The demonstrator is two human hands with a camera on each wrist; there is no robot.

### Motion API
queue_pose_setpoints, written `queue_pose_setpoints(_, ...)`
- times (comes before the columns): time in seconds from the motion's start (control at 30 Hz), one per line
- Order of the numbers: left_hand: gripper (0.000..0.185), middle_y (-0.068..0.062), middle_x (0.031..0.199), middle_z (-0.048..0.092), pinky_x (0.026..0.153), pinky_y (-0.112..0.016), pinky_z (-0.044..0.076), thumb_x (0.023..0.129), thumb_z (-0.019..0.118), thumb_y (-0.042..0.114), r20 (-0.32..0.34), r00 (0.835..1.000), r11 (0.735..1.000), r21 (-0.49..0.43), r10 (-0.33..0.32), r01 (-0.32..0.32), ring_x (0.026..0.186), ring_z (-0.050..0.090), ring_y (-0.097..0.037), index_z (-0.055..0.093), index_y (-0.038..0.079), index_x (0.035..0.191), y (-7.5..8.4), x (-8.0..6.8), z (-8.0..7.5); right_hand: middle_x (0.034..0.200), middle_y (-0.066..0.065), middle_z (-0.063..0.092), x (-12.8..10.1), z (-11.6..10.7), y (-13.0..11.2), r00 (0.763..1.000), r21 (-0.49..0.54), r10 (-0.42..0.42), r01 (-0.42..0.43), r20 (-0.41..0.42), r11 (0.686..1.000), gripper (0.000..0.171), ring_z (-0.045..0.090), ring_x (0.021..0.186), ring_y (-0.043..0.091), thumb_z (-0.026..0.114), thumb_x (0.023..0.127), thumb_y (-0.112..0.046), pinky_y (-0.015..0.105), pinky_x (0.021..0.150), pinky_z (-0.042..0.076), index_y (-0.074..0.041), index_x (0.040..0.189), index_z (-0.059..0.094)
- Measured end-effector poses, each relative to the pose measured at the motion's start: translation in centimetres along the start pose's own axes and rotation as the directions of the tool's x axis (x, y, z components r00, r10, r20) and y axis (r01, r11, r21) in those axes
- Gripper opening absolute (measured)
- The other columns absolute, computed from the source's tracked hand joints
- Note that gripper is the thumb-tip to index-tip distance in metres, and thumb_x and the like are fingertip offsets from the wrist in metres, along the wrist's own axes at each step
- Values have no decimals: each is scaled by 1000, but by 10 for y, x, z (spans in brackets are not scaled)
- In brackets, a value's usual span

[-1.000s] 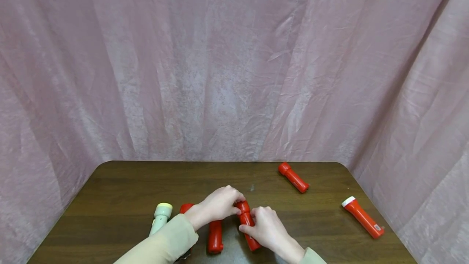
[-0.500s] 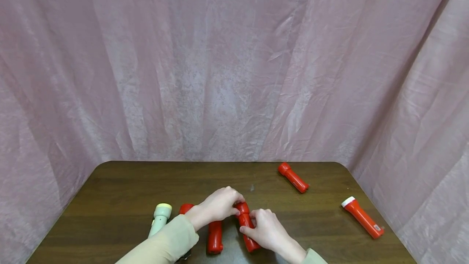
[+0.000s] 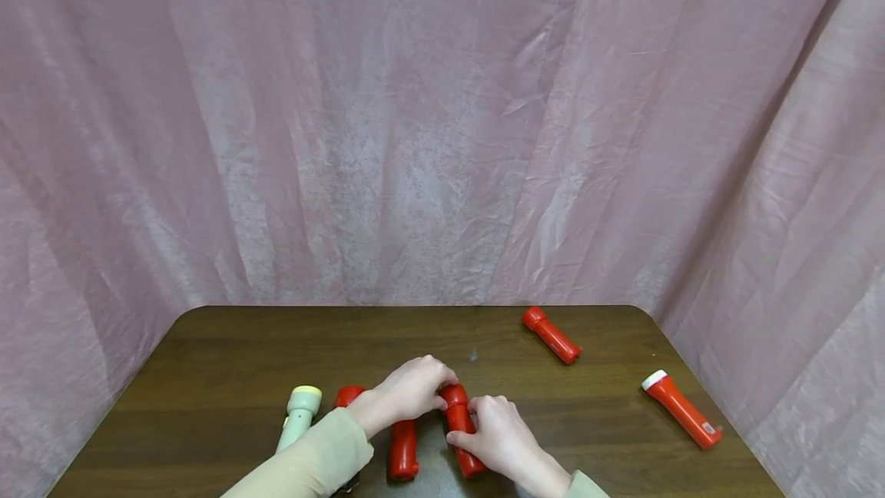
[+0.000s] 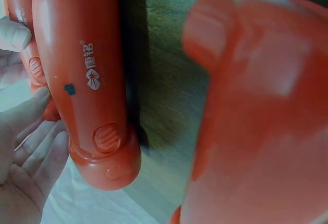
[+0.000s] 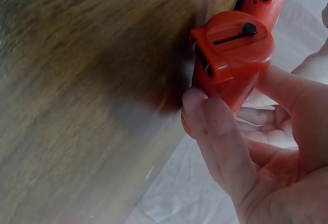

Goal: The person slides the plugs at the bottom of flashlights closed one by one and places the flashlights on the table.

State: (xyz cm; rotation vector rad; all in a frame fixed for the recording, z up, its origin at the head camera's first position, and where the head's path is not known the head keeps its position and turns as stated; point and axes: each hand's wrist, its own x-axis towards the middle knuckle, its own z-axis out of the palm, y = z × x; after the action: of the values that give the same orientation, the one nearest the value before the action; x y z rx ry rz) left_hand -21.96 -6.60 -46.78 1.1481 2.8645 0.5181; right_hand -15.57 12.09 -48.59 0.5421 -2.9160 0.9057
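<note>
- Red torch (image 3: 461, 427) – held by both hands near the front edge of the wooden table (image 3: 228, 352).
- Left hand (image 3: 412, 388) curls round its head end.
- Right hand (image 3: 499, 430) wraps round its body.
- Second red torch (image 3: 403, 448) lies just left of it; a pale green torch (image 3: 299, 415) lies further left.

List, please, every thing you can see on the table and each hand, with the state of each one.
Held red flashlight: gripped by both hands.
Left hand: grips its head end.
Right hand: grips its body.
Second red flashlight: lying flat, partly under the left arm.
Pale green flashlight: lying flat.
Far red flashlight: lying flat, untouched.
White-capped red flashlight: lying flat, near the right edge.
</note>
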Motion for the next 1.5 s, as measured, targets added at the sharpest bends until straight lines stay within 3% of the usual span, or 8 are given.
queue_pose_setpoints(0.4,22,6,88,77,68,-17,46,85,86,8,-1,1000,1000,-17,-26,26,72,52,-2,81,13,105,-4,-2,1,58,-14,50,-2,-1,-2,999,23,-28,28,16,999,28,40,51,-1,86,83,-29,19,48,31,-19,71,63)
queue_pose_setpoints(0.7,19,5,95,80,75,-21,53,86,86,12,-10,1000,1000,1,-21,21,82,63,-6,81,13,105,-1,-1,0,57,-15,43,-3,0,-3,999,-8,-32,32,-23,999,33,37,50,0,88,81,-30,18,47,29,-14,70,62)
queue_pose_setpoints(1.5,21,3,97,80,74,-20,54,86,86,13,-25,1000,1000,11,9,-9,83,66,-7,80,12,106,-4,0,3,53,-16,44,-1,4,-4,999,-76,-36,33,-37,997,29,40,48,0,89,80,-32,19,45,30,-16,73,66)
